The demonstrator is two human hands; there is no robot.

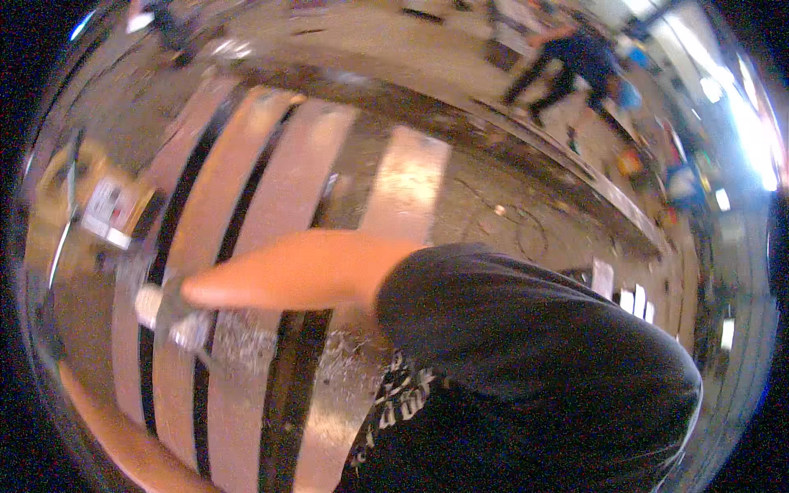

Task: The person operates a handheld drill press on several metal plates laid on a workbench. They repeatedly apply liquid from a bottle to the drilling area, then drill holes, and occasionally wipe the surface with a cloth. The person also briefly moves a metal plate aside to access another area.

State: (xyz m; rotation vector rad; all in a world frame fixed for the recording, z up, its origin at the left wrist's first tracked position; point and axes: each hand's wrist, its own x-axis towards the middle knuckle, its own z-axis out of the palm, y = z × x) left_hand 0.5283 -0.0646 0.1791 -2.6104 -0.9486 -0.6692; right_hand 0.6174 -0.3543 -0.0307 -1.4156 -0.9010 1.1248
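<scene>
My right arm reaches leftward across several long, flat reddish-brown strips (288, 164), which lie side by side with dark gaps between them. At its end my right hand (171, 306), in a greyish glove, is closed round a blurred, pale tool (191, 330) just above the strips. The tool has a whitish end and a shiny part; its exact kind is too smeared to make out. Along the left rim my left forearm reaches up to my left hand (49, 338), dark and dim at the picture's edge. Its fingers do not show clearly. A thin pale rod or cord (62, 246) runs just beyond it.
A yellowish machine or box (107, 205) with a white label stands at the left. A long dark beam (526, 135) crosses beyond the strips' far ends. A cable (526, 230) lies looped on the floor. Another person (567, 62) in dark clothes bends over at the far right.
</scene>
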